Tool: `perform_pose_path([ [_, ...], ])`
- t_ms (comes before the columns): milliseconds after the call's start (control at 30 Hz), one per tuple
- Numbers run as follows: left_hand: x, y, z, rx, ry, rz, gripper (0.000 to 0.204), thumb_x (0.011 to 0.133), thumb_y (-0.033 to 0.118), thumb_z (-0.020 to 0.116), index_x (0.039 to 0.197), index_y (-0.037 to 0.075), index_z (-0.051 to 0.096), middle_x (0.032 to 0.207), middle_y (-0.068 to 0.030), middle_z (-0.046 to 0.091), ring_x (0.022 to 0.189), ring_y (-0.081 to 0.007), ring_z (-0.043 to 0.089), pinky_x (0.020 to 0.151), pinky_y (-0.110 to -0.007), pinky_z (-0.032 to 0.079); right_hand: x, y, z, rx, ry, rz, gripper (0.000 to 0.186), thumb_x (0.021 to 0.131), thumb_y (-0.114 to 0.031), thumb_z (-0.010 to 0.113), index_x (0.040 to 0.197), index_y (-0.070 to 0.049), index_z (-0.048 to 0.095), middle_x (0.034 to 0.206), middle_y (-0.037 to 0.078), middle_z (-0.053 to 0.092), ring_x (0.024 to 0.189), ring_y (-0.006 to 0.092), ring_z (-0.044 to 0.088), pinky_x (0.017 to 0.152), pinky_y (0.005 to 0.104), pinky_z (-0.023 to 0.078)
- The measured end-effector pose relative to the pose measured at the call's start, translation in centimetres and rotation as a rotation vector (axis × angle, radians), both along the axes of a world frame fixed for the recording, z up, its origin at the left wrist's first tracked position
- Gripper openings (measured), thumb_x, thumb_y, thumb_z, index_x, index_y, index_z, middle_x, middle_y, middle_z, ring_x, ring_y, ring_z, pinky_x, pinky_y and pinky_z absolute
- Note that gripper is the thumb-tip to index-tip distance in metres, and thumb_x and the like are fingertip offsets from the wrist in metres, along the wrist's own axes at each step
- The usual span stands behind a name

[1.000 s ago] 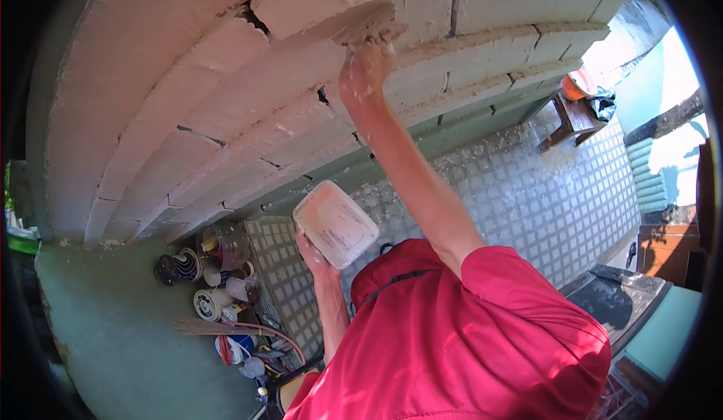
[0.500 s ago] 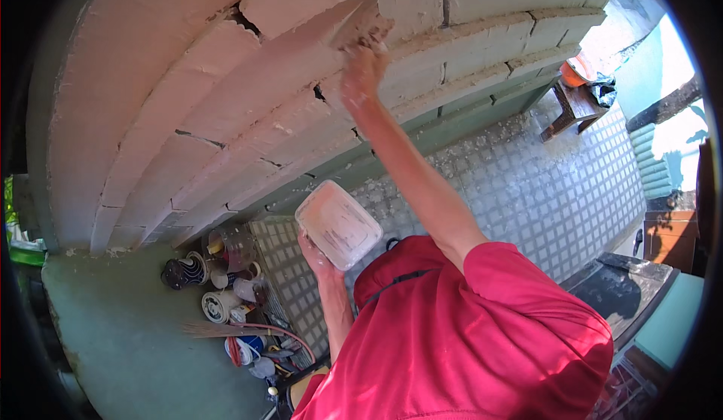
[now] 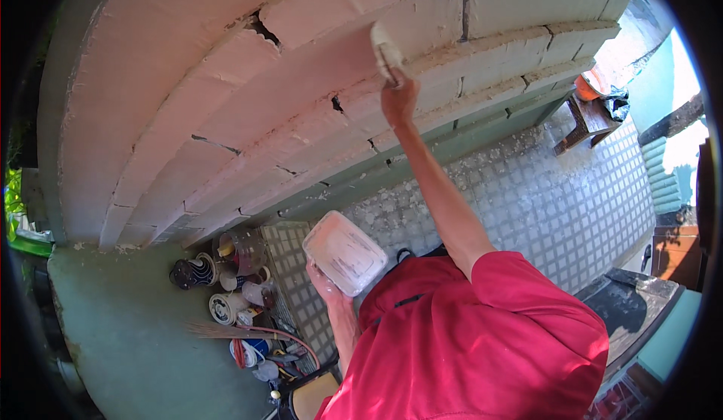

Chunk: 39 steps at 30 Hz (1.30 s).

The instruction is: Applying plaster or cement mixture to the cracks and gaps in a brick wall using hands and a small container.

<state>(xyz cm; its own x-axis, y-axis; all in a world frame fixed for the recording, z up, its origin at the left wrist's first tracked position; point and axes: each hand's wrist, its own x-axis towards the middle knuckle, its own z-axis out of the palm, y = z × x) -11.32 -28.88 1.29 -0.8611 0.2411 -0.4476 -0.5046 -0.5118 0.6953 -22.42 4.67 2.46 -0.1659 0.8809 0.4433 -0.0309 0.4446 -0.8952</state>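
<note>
Turned since half a second ago: the scraper [image 3: 387,50] in the right hand [image 3: 401,102], its handle now visible.
Head view: the right hand, its fingers curled round the handle, grasps the scraper up at the block wall [image 3: 422,25], the blade seen nearly edge-on; whether it touches the surface cannot be told. Lower down, the left hand [image 3: 325,283] grips the near left side of a pale, smeared rectangular tub [image 3: 345,251], held in front of the red shirt [image 3: 482,337] and above the tiled floor [image 3: 512,179]. White pots [image 3: 226,309] stand to the left; an orange bucket [image 3: 586,89] sits on a wooden stool [image 3: 593,116] at far right.
</note>
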Motion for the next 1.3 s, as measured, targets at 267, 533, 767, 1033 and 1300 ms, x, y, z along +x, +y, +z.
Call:
perform_pose_path([
  [267,-0.1,0.2,1.1,-0.001,0.029,-0.008,0.041,0.094,0.033,0.035,0.118,0.005,0.052,0.11,-0.0073,0.06,0.097,-0.0231,0.06,0.084,-0.036,0.051,-0.7,-2.6,0.2,0.184,0.117,0.199,0.026,0.072,0.004,0.052,0.093,0.002,0.066,0.076,0.024,0.061,0.07,0.0362,0.062,0.062,0.0392,0.046],
  [533,0.5,0.5,0.6,0.023,0.008,-0.015,0.043,0.095,0.034,0.033,0.12,0.004,0.051,0.113,-0.0083,0.059,0.099,-0.0242,0.06,0.084,-0.037,0.052,3.3,6.7,3.5,0.071,0.137,-0.118,0.016,0.078,-0.001,0.049,0.087,0.005,0.061,0.065,0.027,0.052,0.061,0.0427,0.052,0.054,0.0414,0.039],
  [767,0.8,-0.2,0.6,0.005,0.015,0.003,0.043,0.095,0.033,0.033,0.12,0.004,0.051,0.113,-0.0079,0.059,0.099,-0.0239,0.06,0.085,-0.037,0.051,-0.7,0.4,2.9,0.246,0.077,-0.068,0.031,0.076,0.005,0.052,0.101,-0.005,0.068,0.073,0.023,0.06,0.063,0.0362,0.061,0.057,0.0405,0.045],
  [1033,0.1,-0.4,0.3,0.053,0.058,-0.046,0.042,0.095,0.033,0.035,0.12,0.004,0.051,0.111,-0.0076,0.06,0.098,-0.0236,0.061,0.084,-0.037,0.052,-0.8,-5.4,5.0,0.495,0.161,0.183,0.034,0.068,0.011,0.053,0.095,-0.002,0.068,0.076,0.022,0.062,0.07,0.0348,0.062,0.063,0.0414,0.049],
  [1300,0.9,-0.7,0.4,0.056,0.036,-0.028,0.043,0.095,0.035,0.035,0.119,0.004,0.051,0.112,-0.0078,0.06,0.097,-0.0237,0.061,0.083,-0.037,0.052,1.9,5.8,1.3,0.311,0.071,-0.248,0.027,0.079,0.003,0.047,0.096,-0.001,0.067,0.061,0.025,0.052,0.05,0.0321,0.055,0.049,0.0401,0.036],
])
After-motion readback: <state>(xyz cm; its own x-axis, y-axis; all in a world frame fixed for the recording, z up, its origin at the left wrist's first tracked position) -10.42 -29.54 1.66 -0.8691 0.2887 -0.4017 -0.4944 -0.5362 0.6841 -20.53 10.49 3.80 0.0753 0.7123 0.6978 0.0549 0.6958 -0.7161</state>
